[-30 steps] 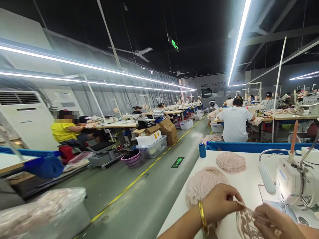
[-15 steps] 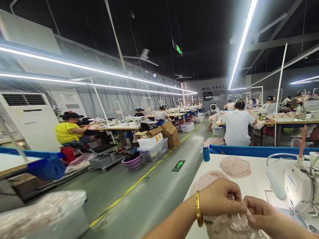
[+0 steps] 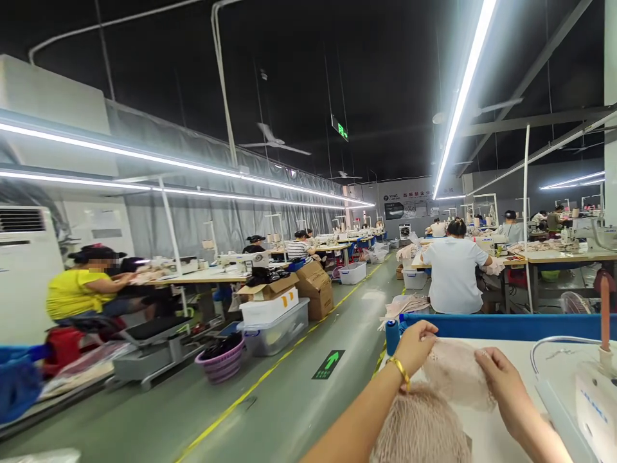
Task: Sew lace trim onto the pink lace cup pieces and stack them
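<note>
A thin beige fabric piece (image 3: 456,379) is spread between my two hands above the white table. My left hand (image 3: 415,347), with a gold bangle at its wrist, pinches the piece at its upper left edge. On the opposite side my right hand (image 3: 501,382) has its fingers closed on the right edge. Nearer to me lies a beige bundle (image 3: 419,427) with a ribbed, stringy surface, partly under my left forearm. A blue thread spool (image 3: 393,337) stands just beyond my left hand at the table's corner.
To the right is a white sewing machine (image 3: 595,411), with a brown thread cone (image 3: 605,315) close behind. A blue cloth trough (image 3: 501,325) runs along the table's far edge. Ahead, a co-worker in white (image 3: 456,270) sits. Across the aisle stand a purple basket (image 3: 222,363) and boxes (image 3: 270,305).
My hands have moved up and apart, away from the table's near edge. The beige fabric, bunched between them before, is now spread out. The camera view has tilted upward and turned slightly right.
</note>
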A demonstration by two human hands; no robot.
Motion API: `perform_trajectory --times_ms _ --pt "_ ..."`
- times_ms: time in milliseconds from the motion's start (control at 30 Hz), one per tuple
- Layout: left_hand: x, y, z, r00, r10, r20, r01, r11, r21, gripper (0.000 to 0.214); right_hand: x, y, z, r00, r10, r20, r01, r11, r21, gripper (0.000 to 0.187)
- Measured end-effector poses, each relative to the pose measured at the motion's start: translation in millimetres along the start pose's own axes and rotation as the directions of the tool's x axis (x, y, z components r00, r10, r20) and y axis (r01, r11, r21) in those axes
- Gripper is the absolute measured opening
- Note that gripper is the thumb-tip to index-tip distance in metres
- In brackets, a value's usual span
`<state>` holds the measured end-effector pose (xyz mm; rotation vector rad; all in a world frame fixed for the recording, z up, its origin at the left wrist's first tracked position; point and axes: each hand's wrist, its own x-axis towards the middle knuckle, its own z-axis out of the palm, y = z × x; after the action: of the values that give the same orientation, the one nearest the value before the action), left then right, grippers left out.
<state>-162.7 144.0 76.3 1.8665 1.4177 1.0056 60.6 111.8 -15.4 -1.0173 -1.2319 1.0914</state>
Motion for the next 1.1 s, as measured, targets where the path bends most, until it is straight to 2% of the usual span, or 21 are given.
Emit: perform_trajectory --times_ms 67,167,300,467,667,800,867,933,1033,1100 --pt "24 -11 6.4 0.998 -0.052 -0.018 0.053 0.996 0.065 0.028 26 5 5 0.992 0.002 -0.127 -0.021 0.989 -0.146 0.043" --pt "49 -29 15.1 0.993 -0.114 -0.025 0.116 0.98 0.161 0.031 57 14 10 0.973 0.018 -0.23 -0.099 0.933 -0.345 0.031" --pt "69 -53 26.4 0.987 -0.16 -0.009 0.157 0.95 0.271 0.033 84 28 11 0.957 0.058 -0.284 -0.204 0.83 -0.519 0.028" --pt "83 -72 39.0 0.987 -0.16 0.009 0.145 0.912 0.384 0.033 99 50 4 0.944 0.076 -0.322 -0.275 0.719 -0.638 0.03" --pt "80 -70 46.7 0.991 -0.131 0.035 0.097 0.862 0.498 0.034 98 58 -6 0.936 0.016 -0.351 -0.273 0.663 -0.697 0.03" --pt "67 -53 36.5 0.993 -0.095 0.073 0.04 0.834 0.55 0.036 92 45 -8 0.926 -0.059 -0.374 -0.245 0.659 -0.711 0.034" --pt "59 -43 26.4 0.994 -0.066 0.084 0.008 0.831 0.556 0.036 85 35 -6 0.935 -0.104 -0.339 -0.188 0.663 -0.724 0.037" --pt "46 -35 14.3 0.995 -0.034 0.098 -0.025 0.838 0.545 0.034 72 26 1 0.963 -0.133 -0.234 -0.084 0.678 -0.731 0.039" --pt "10 -26 -5.6 0.991 0.023 0.129 -0.084 0.864 0.497 0.031 35 12 14 0.99 -0.134 0.043 0.127 0.722 -0.68 0.03" --pt "-27 -21 -18.8 0.986 0.058 0.157 -0.125 0.877 0.464 0.026 0 2 22 0.96 -0.119 0.253 0.252 0.759 -0.601 0.024"
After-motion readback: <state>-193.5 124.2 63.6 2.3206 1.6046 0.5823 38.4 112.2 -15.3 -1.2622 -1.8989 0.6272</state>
